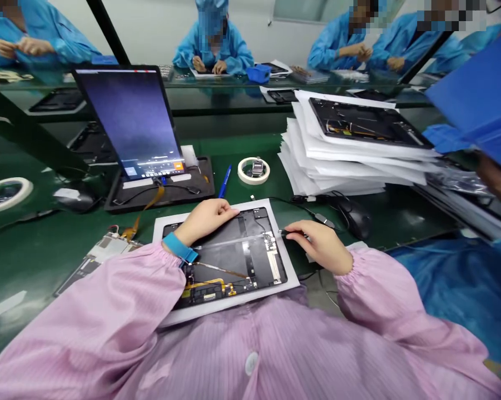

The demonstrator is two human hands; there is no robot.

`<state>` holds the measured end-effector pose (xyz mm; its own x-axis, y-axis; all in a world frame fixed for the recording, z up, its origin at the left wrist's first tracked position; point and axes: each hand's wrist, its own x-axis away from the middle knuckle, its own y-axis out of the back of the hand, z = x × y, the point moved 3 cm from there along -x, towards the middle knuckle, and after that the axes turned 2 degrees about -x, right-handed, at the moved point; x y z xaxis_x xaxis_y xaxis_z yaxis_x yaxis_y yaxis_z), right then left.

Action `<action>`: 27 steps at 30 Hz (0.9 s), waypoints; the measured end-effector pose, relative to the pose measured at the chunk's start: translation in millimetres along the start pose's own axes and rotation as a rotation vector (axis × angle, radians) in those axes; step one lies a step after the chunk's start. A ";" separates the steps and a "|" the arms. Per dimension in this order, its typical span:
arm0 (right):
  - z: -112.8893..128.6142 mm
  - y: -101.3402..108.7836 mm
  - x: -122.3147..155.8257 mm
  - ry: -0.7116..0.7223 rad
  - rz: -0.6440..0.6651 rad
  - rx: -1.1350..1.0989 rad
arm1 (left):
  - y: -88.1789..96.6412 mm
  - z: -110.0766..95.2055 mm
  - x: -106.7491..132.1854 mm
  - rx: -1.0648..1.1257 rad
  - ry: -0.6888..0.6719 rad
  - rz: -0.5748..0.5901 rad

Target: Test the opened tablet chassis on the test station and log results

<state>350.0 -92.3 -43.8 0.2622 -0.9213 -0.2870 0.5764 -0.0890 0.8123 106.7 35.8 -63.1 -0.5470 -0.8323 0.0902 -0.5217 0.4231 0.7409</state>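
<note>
An opened tablet housing [229,261] with its inner boards and orange flex cables showing lies on a white foam sheet [292,272] in front of me. My left hand [209,218], a blue band at its wrist, reaches over the housing and has its fingers closed at the far edge. At the right side, my right hand [319,244] pinches a small black cable plug [282,233] between thumb and fingers. The plug's tip is at the housing's right edge; whether it is inserted I cannot tell.
Behind stands a lit tablet screen [129,122] on a black tray [206,183]. A blue pen [225,180], a tape roll [254,180], a black mouse [352,214] and a tall stack of white sheets [309,161] surround the work. Several co-workers in blue sit beyond.
</note>
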 end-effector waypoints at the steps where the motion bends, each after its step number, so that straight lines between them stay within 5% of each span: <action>1: 0.9 0.5 0.4 0.015 0.018 0.000 | 0.0 0.0 0.1 -0.004 0.000 0.002; 12: 2.7 -1.2 -10.2 0.137 0.067 -0.104 | 0.6 -1.9 1.7 -0.011 0.011 0.010; 21: -4.3 -14.0 -6.5 0.038 0.098 -0.185 | -4.2 -2.0 -2.4 -0.010 -0.032 -0.054; 24: -11.1 -16.3 -4.4 -0.008 0.117 -0.195 | 5.0 -14.2 5.5 0.035 -0.075 -0.163; 27: -21.8 -19.4 -6.3 -0.046 0.143 -0.181 | 40.1 -24.4 17.9 0.047 -0.150 -0.406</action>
<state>354.0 -76.5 -68.8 0.3182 -0.9363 -0.1483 0.6662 0.1096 0.7377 91.9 29.2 -15.5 -0.3783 -0.8747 -0.3029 -0.7418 0.0907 0.6645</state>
